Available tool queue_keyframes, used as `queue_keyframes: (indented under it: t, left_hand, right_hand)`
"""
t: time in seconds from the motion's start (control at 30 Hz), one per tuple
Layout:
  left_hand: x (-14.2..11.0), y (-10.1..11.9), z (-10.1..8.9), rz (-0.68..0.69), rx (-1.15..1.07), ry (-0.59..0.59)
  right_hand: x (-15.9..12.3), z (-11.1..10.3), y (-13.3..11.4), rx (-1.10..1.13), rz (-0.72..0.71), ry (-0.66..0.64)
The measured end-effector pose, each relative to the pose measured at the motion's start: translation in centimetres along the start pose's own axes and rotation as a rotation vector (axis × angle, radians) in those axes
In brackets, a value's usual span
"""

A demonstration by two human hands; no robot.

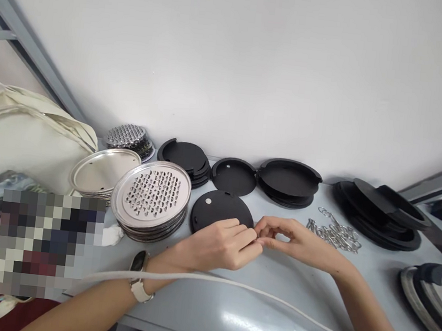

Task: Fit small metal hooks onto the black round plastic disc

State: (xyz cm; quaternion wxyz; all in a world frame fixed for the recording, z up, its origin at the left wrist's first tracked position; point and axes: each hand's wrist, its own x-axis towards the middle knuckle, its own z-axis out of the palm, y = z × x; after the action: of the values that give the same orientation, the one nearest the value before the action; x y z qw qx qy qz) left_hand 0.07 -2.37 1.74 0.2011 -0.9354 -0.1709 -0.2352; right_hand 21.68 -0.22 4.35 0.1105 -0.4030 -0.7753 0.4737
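Observation:
My left hand and my right hand meet over the front of the shelf, fingertips together. Both are closed in a pinch, and whatever lies between the fingers is too small or hidden to name. Just behind my left hand lies a black round disc with a pale dot and a small slot; my fingers cover its front edge. To the right of my right hand is a loose pile of small metal rings or clips. A stack of metal grater discs stands left of the black disc.
Black round trays and black discs stand along the wall. Plain metal discs and another grater stack sit at left. More black parts lie at right. A white cable crosses in front of my forearms.

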Motion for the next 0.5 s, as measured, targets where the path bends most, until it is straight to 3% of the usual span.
queue_keyframes:
  t: [0.33, 0.4, 0.5]
  left_hand:
    - [0.04, -0.05, 0.22, -0.053, -0.045, -0.04]
    - [0.17, -0.07, 0.33, -0.154, -0.078, -0.069]
    - [0.35, -0.38, 0.32, -0.438, -0.129, -0.124]
  right_hand:
    - [0.16, 0.07, 0.56, -0.001, -0.02, 0.0]
    - [0.2, 0.03, 0.71, 0.002, -0.025, 0.002]
    - [0.29, -0.04, 1.03, 0.011, -0.023, 0.041]
